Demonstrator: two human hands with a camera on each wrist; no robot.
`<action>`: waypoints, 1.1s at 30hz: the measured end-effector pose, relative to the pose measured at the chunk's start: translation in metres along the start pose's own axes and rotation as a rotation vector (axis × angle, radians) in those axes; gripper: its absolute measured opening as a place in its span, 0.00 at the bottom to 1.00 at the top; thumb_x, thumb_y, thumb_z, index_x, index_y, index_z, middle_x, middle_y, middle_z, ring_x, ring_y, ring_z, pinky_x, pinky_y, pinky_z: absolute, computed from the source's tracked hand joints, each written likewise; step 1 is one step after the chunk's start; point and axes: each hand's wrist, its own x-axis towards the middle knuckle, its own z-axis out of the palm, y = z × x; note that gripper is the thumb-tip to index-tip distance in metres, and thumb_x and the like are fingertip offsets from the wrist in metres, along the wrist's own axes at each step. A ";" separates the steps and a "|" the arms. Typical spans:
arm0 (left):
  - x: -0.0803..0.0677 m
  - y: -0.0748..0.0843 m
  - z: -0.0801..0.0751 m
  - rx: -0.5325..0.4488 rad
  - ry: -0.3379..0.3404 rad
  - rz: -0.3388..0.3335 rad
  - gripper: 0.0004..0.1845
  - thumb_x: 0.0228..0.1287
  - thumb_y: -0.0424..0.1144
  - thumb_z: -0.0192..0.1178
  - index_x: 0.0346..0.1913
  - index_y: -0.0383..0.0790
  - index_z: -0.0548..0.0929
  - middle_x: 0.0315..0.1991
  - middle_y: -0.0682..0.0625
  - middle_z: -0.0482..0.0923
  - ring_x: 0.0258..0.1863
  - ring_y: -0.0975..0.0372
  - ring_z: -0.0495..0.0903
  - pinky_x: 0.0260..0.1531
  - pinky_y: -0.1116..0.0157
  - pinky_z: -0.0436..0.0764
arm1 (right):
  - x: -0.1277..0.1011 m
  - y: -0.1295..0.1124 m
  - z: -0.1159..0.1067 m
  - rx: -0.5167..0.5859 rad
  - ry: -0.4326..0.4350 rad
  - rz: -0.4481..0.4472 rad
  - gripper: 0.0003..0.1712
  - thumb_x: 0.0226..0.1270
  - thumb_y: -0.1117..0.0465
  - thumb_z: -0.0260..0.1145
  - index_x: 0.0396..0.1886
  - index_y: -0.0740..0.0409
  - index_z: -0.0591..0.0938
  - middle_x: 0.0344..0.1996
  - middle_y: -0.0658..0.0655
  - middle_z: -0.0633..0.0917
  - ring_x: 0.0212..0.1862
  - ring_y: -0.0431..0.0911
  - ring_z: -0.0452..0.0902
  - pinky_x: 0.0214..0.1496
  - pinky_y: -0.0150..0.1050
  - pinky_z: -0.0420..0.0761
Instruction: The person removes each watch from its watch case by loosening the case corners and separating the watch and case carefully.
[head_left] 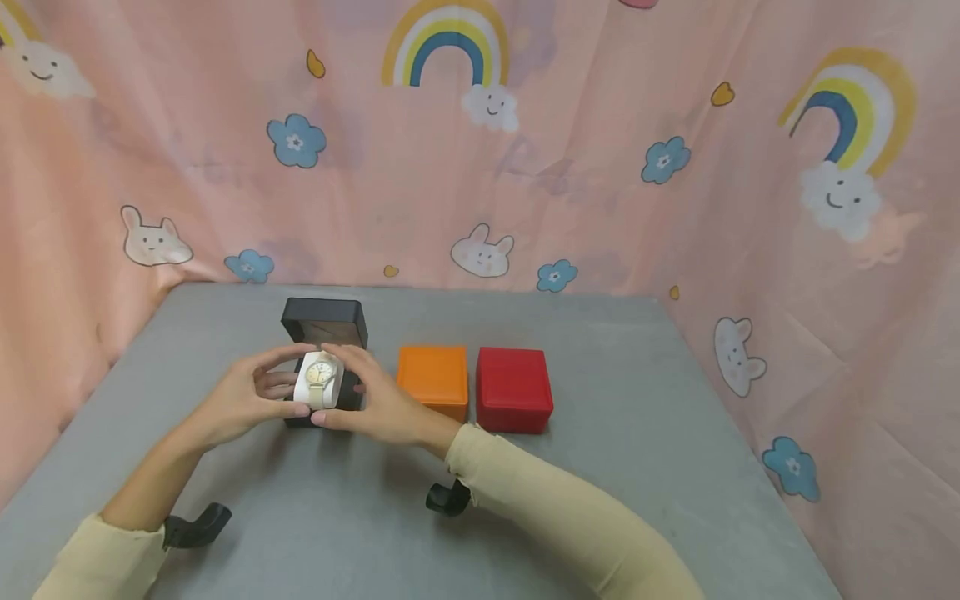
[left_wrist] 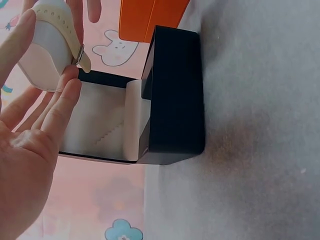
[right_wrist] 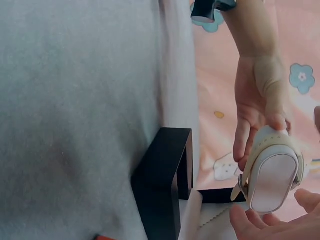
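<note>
Cream sleeves (head_left: 570, 517) closest to camera, black mount (head_left: 198, 527) at the left wrist; left hand (head_left: 240, 400) and right hand (head_left: 386, 408) pinch opposite sides of a white cushion (head_left: 334, 392) between thumb and fingers, cream-strapped watch (head_left: 320, 372) wrapped round it, dial toward the head camera. Watch and cushion held off the table, above the base of an open black box (head_left: 325, 310), lid raised, pale lining showing. Right of that: orange box (head_left: 432, 375), then red box (head_left: 513, 382), both closed, on grey tabletop (head_left: 337, 517), pink printed curtain (head_left: 585, 167) behind.
</note>
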 end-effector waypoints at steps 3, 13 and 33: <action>0.002 0.002 0.000 -0.006 -0.001 -0.001 0.41 0.57 0.31 0.73 0.73 0.30 0.66 0.72 0.30 0.65 0.51 0.82 0.79 0.47 0.75 0.83 | 0.002 -0.001 -0.004 -0.016 -0.003 -0.002 0.47 0.68 0.54 0.70 0.81 0.46 0.56 0.79 0.52 0.58 0.75 0.45 0.60 0.73 0.48 0.71; 0.009 0.004 0.003 -0.013 0.012 0.004 0.42 0.57 0.30 0.74 0.74 0.32 0.67 0.74 0.31 0.63 0.50 0.81 0.79 0.50 0.77 0.81 | 0.009 0.001 -0.012 -0.040 0.021 -0.005 0.43 0.68 0.56 0.71 0.79 0.49 0.62 0.78 0.52 0.63 0.74 0.47 0.63 0.72 0.40 0.73; 0.004 0.003 0.004 -0.022 0.010 -0.011 0.43 0.54 0.29 0.75 0.73 0.28 0.67 0.73 0.30 0.64 0.49 0.81 0.80 0.50 0.64 0.86 | 0.012 0.004 -0.003 -0.010 0.022 -0.026 0.41 0.66 0.60 0.72 0.76 0.50 0.65 0.74 0.53 0.69 0.69 0.46 0.68 0.69 0.40 0.75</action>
